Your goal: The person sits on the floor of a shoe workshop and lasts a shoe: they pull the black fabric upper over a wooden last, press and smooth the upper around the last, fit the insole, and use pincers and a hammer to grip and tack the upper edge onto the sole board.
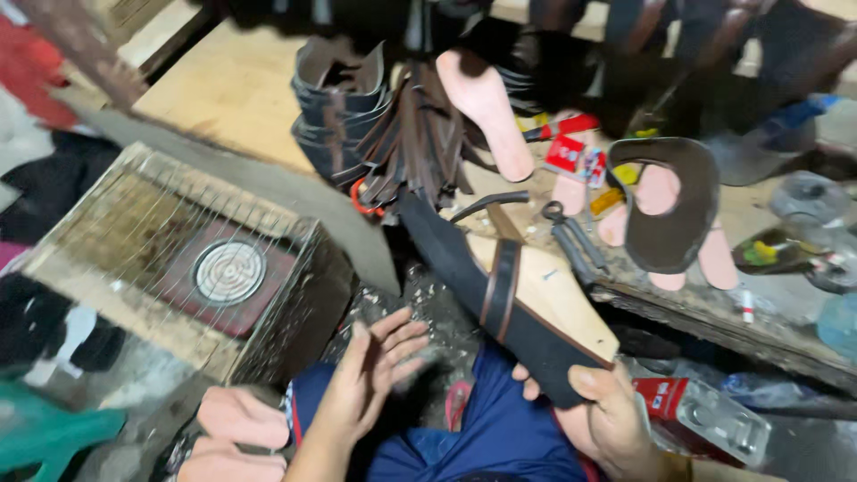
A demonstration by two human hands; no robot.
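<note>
Cluttered wood bench (pixel 232 89); right hand (pixel 607 415) grips black leather strip (pixel 464 268) on sole; left hand (pixel 370 375) open, empty.

Wire cage (pixel 170 259) w/ round coil burner (pixel 229 272) inside, left. Pliers (pixel 571 236), red box (pixel 565 154), stack of dark straps (pixel 415 134) on bench (pixel 223 89).

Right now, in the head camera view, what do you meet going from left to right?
Wire-mesh box with round heater coil → open left hand → right hand gripping long black-soled sandal with strap → red metal tin.
</note>
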